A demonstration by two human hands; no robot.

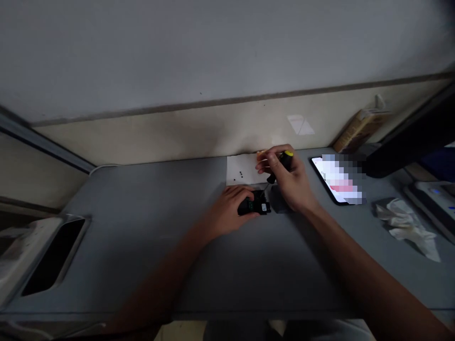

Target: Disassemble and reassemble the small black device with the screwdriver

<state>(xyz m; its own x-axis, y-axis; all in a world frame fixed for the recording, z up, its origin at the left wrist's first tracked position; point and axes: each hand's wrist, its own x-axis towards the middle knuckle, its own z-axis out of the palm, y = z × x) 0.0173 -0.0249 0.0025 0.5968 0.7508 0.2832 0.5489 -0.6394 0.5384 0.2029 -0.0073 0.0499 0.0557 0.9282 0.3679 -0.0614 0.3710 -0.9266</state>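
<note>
My left hand (232,208) is closed around the left part of a small black electronic device (261,207), its inside exposed and a small white label near its right end. My right hand (289,177) grips a screwdriver (286,160) with a black and yellow handle, held tilted. Its thin shaft points down to the device's upper edge. Behind the device lies a white sheet of paper (245,166) with several tiny dark pieces on it, perhaps screws. Just right of the device, partly under my right hand, is a dark flat piece (279,201). An orange item (261,154) shows behind my right fingers.
A lit phone (330,182) lies right of my right hand, with crumpled tissue (408,225) beyond it. A carton (359,128) leans on the wall at the back right. A white-framed dark object (57,255) stands at the left of the grey desk (142,213).
</note>
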